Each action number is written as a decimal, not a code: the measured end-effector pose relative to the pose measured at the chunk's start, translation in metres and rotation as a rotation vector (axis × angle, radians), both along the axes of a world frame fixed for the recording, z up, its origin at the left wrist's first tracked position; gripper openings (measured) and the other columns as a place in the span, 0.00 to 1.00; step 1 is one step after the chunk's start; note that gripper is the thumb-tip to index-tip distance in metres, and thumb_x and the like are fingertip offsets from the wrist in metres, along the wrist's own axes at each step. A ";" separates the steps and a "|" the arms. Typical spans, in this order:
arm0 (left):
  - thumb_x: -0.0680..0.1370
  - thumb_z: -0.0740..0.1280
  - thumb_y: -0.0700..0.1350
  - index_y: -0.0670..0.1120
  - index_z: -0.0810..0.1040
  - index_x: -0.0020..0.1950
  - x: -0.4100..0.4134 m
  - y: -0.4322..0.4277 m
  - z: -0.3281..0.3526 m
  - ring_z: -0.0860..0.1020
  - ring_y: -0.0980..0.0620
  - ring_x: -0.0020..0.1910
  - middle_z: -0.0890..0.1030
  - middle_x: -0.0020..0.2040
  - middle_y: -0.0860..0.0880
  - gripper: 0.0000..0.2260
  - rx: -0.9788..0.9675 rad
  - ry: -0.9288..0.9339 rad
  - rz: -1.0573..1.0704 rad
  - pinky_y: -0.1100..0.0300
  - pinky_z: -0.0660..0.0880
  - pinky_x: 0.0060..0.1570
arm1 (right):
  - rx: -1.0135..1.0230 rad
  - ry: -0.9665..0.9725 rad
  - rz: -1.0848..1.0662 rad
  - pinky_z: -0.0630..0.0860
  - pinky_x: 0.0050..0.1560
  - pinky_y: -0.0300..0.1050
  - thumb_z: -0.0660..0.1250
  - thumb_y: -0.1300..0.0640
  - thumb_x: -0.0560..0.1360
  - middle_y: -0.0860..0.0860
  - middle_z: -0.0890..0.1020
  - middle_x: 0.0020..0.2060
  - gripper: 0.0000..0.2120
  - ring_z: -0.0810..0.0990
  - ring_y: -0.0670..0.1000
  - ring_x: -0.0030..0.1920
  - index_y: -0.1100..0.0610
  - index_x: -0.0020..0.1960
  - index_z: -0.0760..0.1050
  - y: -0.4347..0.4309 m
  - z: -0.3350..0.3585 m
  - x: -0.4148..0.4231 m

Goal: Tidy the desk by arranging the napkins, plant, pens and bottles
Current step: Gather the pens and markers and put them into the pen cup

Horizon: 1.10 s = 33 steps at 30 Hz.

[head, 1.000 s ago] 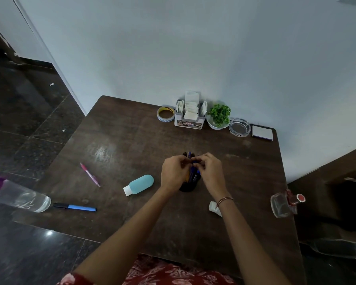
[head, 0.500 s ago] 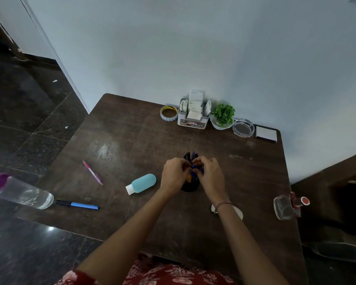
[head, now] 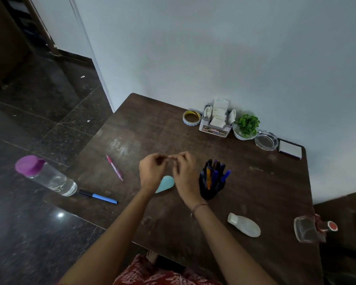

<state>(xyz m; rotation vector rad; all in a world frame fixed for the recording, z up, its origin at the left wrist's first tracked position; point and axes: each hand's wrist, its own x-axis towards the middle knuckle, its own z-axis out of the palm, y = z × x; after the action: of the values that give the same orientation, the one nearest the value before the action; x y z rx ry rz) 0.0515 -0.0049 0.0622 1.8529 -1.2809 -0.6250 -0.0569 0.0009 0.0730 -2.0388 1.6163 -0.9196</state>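
1. A red patterned garment (head: 162, 274) shows at the bottom edge, and both bare forearms reach up from it over the dark brown wooden table (head: 265, 192).
2. A white oval plastic bottle (head: 244, 225) lies on its side near the right forearm. A clear glass bottle with a red cap (head: 310, 229) lies at the table's right edge.
3. A blue marker with a black cap (head: 99, 196) lies near the left edge. Just beside it, a clear plastic bottle with a purple lid (head: 45, 175) lies on its side, its lid end overhanging the floor.
4. The left hand (head: 152, 173) and right hand (head: 185, 171) are raised over the table's middle with fingers curled and their tips meeting. I cannot tell whether they pinch anything small.
5. A light-blue plastic bottle (head: 165, 183) lies under the hands, partly hidden by them.
6. A black pen holder (head: 213, 188) stands upright just right of the right hand, filled with blue pens and one orange pen.
7. A pink pen (head: 114, 167) lies loose to the left of the hands.
8. Along the wall, from left to right, stand a roll of tape (head: 191, 118), a grey napkin holder with white napkins (head: 216, 120), a small green plant in a white bowl (head: 246, 126), a round glass ashtray (head: 266, 140) and a white square pad (head: 290, 149).
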 end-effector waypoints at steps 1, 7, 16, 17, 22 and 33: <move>0.73 0.71 0.41 0.42 0.84 0.48 0.013 0.001 -0.002 0.80 0.56 0.40 0.84 0.42 0.49 0.06 0.021 0.014 0.050 0.63 0.76 0.47 | 0.043 -0.037 0.051 0.67 0.51 0.32 0.59 0.64 0.77 0.52 0.75 0.50 0.11 0.73 0.47 0.51 0.58 0.55 0.78 -0.001 -0.001 0.016; 0.75 0.65 0.36 0.39 0.83 0.50 0.091 -0.003 -0.041 0.83 0.45 0.43 0.84 0.42 0.41 0.09 0.197 0.365 0.396 0.49 0.79 0.52 | 0.391 -0.118 0.188 0.70 0.57 0.41 0.58 0.68 0.75 0.58 0.78 0.55 0.15 0.77 0.56 0.56 0.63 0.59 0.77 -0.018 -0.020 0.097; 0.66 0.65 0.41 0.38 0.81 0.44 0.165 -0.018 -0.123 0.81 0.40 0.53 0.83 0.49 0.38 0.11 0.393 0.668 0.581 0.43 0.77 0.57 | 0.786 -0.123 0.210 0.74 0.43 0.43 0.61 0.61 0.76 0.60 0.82 0.41 0.09 0.78 0.52 0.43 0.58 0.41 0.78 -0.026 -0.064 0.161; 0.63 0.65 0.42 0.40 0.81 0.40 0.170 -0.018 -0.140 0.80 0.36 0.53 0.82 0.50 0.36 0.10 0.424 0.659 0.601 0.41 0.76 0.56 | 0.798 -0.117 0.207 0.69 0.39 0.40 0.61 0.61 0.77 0.61 0.82 0.41 0.10 0.76 0.50 0.42 0.57 0.40 0.78 -0.026 -0.066 0.163; 0.60 0.62 0.41 0.36 0.79 0.37 0.172 -0.011 -0.140 0.81 0.34 0.41 0.80 0.47 0.29 0.12 0.484 0.614 0.588 0.38 0.77 0.45 | 0.824 -0.096 0.160 0.65 0.38 0.39 0.59 0.60 0.79 0.62 0.83 0.46 0.13 0.81 0.56 0.46 0.66 0.50 0.81 -0.024 -0.078 0.172; 0.75 0.61 0.29 0.35 0.75 0.37 0.160 -0.007 -0.088 0.77 0.52 0.19 0.78 0.30 0.40 0.09 0.476 0.759 0.628 0.62 0.77 0.22 | 0.783 -0.178 0.069 0.79 0.47 0.42 0.65 0.65 0.76 0.58 0.84 0.49 0.11 0.83 0.55 0.48 0.65 0.56 0.79 -0.027 -0.090 0.182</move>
<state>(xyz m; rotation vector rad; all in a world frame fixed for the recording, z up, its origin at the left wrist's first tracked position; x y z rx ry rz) 0.2119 -0.0114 -0.0261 1.9347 -0.0406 -1.1773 0.1246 -0.0260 -0.0169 -1.4093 1.4745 -0.3327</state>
